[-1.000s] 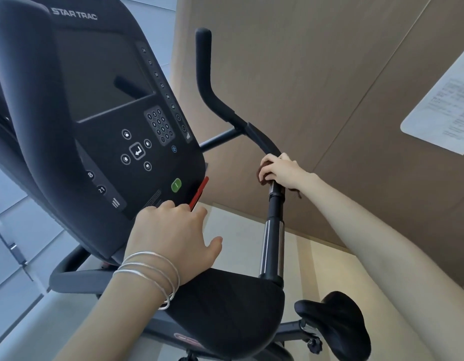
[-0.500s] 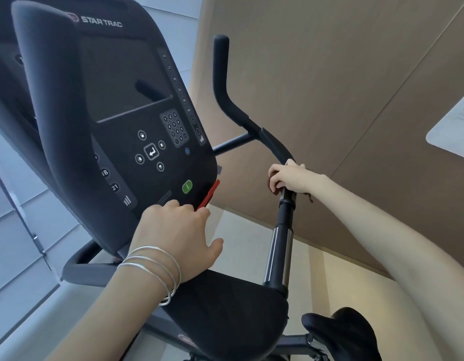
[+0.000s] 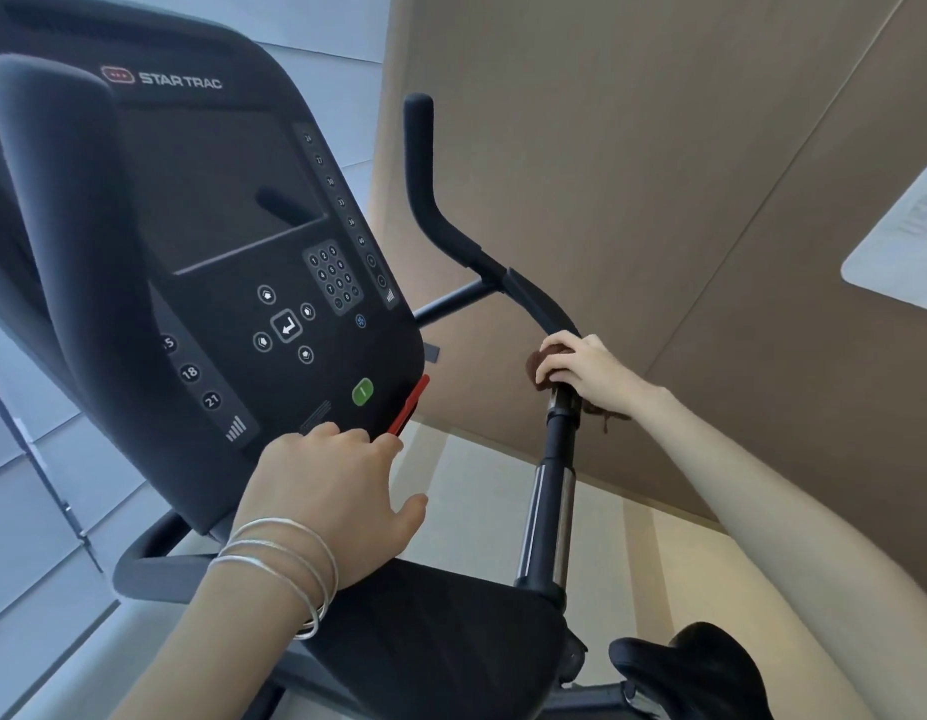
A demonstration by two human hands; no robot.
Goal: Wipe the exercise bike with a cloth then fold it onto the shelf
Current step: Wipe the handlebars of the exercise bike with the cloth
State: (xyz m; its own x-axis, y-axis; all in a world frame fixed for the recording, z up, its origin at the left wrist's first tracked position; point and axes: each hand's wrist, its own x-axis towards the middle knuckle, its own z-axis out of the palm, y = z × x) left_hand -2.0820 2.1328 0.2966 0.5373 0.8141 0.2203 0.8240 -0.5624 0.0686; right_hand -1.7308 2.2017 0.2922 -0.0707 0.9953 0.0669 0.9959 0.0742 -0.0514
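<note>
Right hand (image 3: 588, 367) still clamped on brown cloth (image 3: 543, 363) around handlebar (image 3: 539, 304), cloth now peeking out; left hand (image 3: 336, 491) unmoved, loosely spread against console (image 3: 232, 241) edge.

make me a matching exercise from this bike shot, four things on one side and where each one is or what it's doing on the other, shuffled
Column one
1. right hand
2. left hand
3. cloth
4. saddle

Column two
A. resting on the lower edge of the console, beside the red strip
B. at the bottom right of the view, touched by neither hand
C. closed around the handlebar just above the chrome post
D. brown, bunched between a palm and the handlebar

Pairs: 1-C, 2-A, 3-D, 4-B
</note>
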